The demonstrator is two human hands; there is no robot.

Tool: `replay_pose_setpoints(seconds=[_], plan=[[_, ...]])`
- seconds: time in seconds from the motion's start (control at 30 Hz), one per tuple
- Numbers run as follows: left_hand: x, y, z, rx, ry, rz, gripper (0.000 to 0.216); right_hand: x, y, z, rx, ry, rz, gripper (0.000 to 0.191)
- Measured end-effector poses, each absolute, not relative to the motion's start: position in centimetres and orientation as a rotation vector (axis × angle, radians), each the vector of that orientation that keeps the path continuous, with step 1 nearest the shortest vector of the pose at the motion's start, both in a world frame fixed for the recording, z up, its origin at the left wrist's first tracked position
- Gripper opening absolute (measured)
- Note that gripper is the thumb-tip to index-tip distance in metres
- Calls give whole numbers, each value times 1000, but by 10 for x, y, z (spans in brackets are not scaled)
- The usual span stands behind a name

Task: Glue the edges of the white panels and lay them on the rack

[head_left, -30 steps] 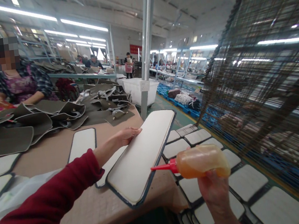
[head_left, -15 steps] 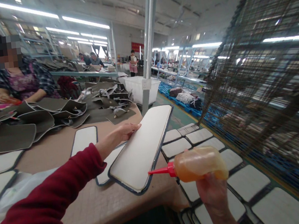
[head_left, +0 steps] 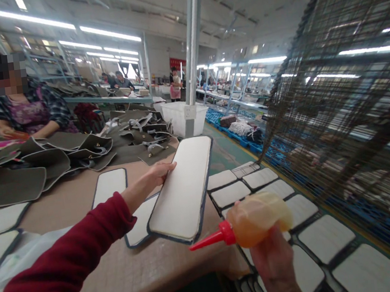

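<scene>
My left hand (head_left: pixel 162 171) pinches the left long edge of a white rounded-corner panel (head_left: pixel 182 190) with a dark blue rim, holding it tilted above the table. In my right hand (head_left: pixel 274 254) is a squeeze bottle (head_left: pixel 257 216) of amber liquid, probably glue, with a red pointed nozzle (head_left: pixel 210 240). The nozzle tip points left, just below the panel's lower edge; whether it touches cannot be made out. Beneath the held panel lies a similar panel (head_left: pixel 142 223), partly covered, and another panel (head_left: pixel 109 187) rests farther back.
Grey-brown bag pieces (head_left: pixel 64 152) are heaped across the back of the brown-covered table (head_left: pixel 114 274). A co-worker (head_left: pixel 30 107) sits at the left. Many white panels (head_left: pixel 327 236) stand in stacks at lower right. A metal post (head_left: pixel 191 56), white bin (head_left: pixel 177 119) and dark mesh (head_left: pixel 332 77) are beyond.
The held panel has swung more upright and shifted slightly left. The bottle's nozzle has moved from the panel's lower right edge down to below its bottom edge, tilting downward.
</scene>
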State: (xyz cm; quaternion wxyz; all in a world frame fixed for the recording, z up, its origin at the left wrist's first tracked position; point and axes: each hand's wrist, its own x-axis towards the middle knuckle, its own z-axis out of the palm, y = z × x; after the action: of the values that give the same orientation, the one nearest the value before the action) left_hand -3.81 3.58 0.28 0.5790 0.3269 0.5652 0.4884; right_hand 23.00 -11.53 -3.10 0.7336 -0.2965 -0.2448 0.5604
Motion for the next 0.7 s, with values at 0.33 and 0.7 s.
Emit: replay_pose_setpoints(seconds=[0.33, 0.7], plan=[[-42, 6, -2, 878, 1326, 1097, 22, 255, -86, -6, -557, -426, 988, 37], [-46, -30, -2, 985, 1228, 931, 43, 290, -61, 28, -434, -543, 672, 41]])
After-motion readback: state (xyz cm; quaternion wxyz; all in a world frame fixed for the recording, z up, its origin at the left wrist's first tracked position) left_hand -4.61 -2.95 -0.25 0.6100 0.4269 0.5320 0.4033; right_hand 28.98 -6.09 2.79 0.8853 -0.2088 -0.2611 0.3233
